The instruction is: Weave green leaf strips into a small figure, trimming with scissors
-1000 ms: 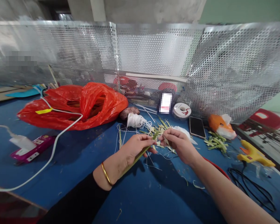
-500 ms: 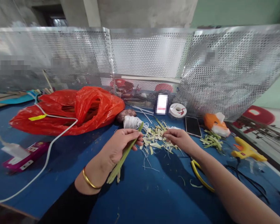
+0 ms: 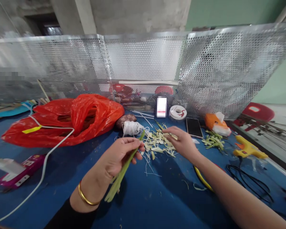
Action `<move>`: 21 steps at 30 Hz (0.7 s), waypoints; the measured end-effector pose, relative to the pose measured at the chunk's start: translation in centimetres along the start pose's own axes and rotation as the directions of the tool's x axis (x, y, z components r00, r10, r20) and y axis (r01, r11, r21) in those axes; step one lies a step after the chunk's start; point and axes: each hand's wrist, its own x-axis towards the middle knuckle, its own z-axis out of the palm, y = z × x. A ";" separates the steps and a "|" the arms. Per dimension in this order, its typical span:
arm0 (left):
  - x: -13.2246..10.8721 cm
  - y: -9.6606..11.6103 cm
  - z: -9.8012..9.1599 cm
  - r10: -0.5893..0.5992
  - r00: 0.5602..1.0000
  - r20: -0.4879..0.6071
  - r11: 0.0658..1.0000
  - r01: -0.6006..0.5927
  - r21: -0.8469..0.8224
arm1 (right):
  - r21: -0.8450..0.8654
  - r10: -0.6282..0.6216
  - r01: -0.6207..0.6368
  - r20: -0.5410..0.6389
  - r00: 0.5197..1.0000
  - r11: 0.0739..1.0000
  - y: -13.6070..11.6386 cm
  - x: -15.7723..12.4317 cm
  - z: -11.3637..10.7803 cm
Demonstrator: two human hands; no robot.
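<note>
My left hand (image 3: 120, 156) is closed round a long green leaf strip (image 3: 124, 170) that runs from the fingertips down past my wrist. My right hand (image 3: 181, 141) reaches over a heap of pale green leaf scraps (image 3: 158, 143) on the blue table (image 3: 145, 197), its fingers pinched on a small scrap (image 3: 173, 136). A bundle of white thread (image 3: 131, 128) lies just beyond my left hand.
A red plastic bag (image 3: 69, 119) lies at the left, a white cable (image 3: 45, 159) and a pink box (image 3: 16, 173) nearer. At the right are a phone (image 3: 194, 127), a tape roll (image 3: 178, 112), an orange pouch (image 3: 215, 122), a yellow glue gun (image 3: 249, 149), black cord (image 3: 250, 181). Perforated metal screens (image 3: 145, 63) fence the back.
My hands have drawn apart. The left hand pulled back with the leaf strip, the right moved out over the scrap heap and picked at a small piece. The view shifted right.
</note>
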 end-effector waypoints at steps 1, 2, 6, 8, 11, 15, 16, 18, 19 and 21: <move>0.0 -0.4 0.3 -0.033 0.998 0.046 0.999 0.034 -0.018 | 0.172 -0.008 -0.007 0.089 0.996 0.985 -1.3 -0.4 0.6; 0.0 -0.7 0.6 -0.056 0.994 0.090 0.998 0.059 -0.033 | 0.327 0.000 -0.069 0.207 0.978 0.943 -2.4 -0.9 1.2; 0.1 -1.4 1.1 -0.117 0.974 0.194 0.989 0.132 -0.066 | 0.648 -0.022 -0.326 0.468 0.884 0.688 -5.3 -2.4 3.1; 0.3 -1.5 1.1 -0.134 0.971 0.199 0.985 0.152 -0.079 | 0.652 0.056 -0.370 0.449 0.892 0.662 -5.4 -2.7 3.5; 0.6 -1.6 1.1 -0.135 0.981 0.137 0.983 0.150 -0.104 | 0.600 0.198 -0.416 0.396 0.897 0.683 -4.8 -2.6 3.2; 1.3 -2.0 1.1 -0.149 0.987 0.065 0.979 0.157 -0.133 | 0.555 0.281 -0.433 0.340 0.897 0.710 -4.5 -2.2 2.4; 1.4 -2.2 1.2 -0.149 0.987 0.059 0.978 0.156 -0.136 | 0.548 0.276 -0.409 0.312 0.909 0.730 -4.5 -2.2 2.3; 1.6 -2.5 1.4 -0.132 0.990 0.041 0.981 0.136 -0.140 | 0.518 0.232 -0.329 0.244 0.942 0.790 -4.7 -2.2 2.0; 1.7 -2.7 1.5 -0.115 0.993 0.023 0.983 0.118 -0.141 | 0.490 0.204 -0.284 0.210 0.956 0.824 -4.7 -2.2 1.9; 1.7 -2.9 1.8 -0.079 0.997 -0.021 0.987 0.076 -0.140 | 0.409 0.158 -0.215 0.168 0.973 0.887 -4.7 -2.2 1.7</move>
